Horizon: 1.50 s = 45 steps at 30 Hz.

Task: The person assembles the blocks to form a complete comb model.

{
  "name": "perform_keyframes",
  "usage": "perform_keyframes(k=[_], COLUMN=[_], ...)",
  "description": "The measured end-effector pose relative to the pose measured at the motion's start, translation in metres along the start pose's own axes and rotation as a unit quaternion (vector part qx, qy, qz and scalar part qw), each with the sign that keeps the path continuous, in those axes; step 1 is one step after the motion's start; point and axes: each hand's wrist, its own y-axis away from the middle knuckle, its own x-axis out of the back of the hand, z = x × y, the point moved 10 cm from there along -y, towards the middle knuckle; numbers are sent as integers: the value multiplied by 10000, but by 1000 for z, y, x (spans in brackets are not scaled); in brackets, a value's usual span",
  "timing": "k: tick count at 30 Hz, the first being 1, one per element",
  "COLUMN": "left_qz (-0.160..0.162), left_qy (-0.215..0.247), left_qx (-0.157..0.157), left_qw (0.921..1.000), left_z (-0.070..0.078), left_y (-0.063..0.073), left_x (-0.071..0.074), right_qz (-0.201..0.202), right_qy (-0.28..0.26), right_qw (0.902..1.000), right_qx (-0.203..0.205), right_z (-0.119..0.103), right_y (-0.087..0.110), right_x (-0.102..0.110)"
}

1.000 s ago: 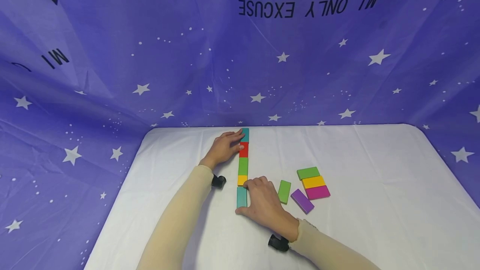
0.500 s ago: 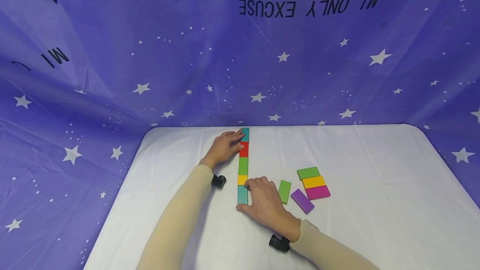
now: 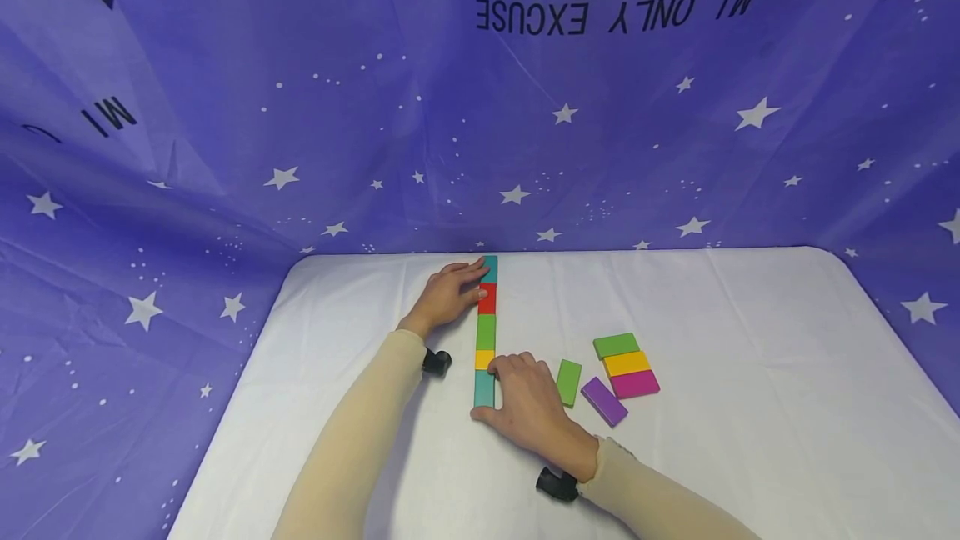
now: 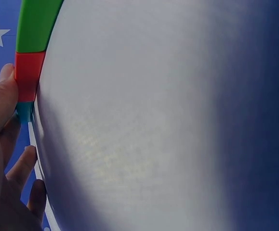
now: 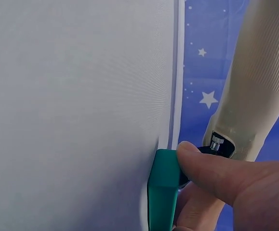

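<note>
Flat coloured blocks lie end to end in one line on the white table: a teal block (image 3: 491, 269) at the far end, then a red block (image 3: 487, 301), a green block (image 3: 486, 332), a yellow block (image 3: 485, 359) and a near teal block (image 3: 484, 389). My left hand (image 3: 444, 297) rests against the far end, extended fingers on the far teal block and thumb on the red one. With thumb at its near end and fingers by its far end, my right hand (image 3: 532, 407) holds the near teal block. In the right wrist view, my thumb touches that teal block (image 5: 163, 192).
Right of my right hand lie a loose green block (image 3: 569, 382) and a purple block (image 3: 604, 402). Beyond them, a green block (image 3: 617, 346), a yellow block (image 3: 627, 363) and a magenta block (image 3: 636, 384) lie side by side. A purple starry cloth (image 3: 420, 107) hangs behind the table.
My right hand has slid the near teal block slightly away from me, closing the small gap to the yellow block. It now touches the yellow block. My left hand has stayed in place.
</note>
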Motion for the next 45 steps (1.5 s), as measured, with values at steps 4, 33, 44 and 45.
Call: perform_keyframes(k=[4,33,44,45], left_qz=[3,-54,-62,-49], left_qy=[18,-42,-52,-42], left_qx=[7,26,25,18], left_qw=[10000,10000,10000,10000], left_z=[0,-1,0,0], left_y=[0,0,-1,-1], left_x=[0,-1,-2,-2], right_qz=[28,1243,1435,1450], right_qy=[35,-899,-151,-85], right_qw=[10000,9880,9894,9893], right_qx=[31,-192,-139,-120], right_z=[0,53,78,80], right_y=[-1,27,43,44], right_x=[-1,91,87,87])
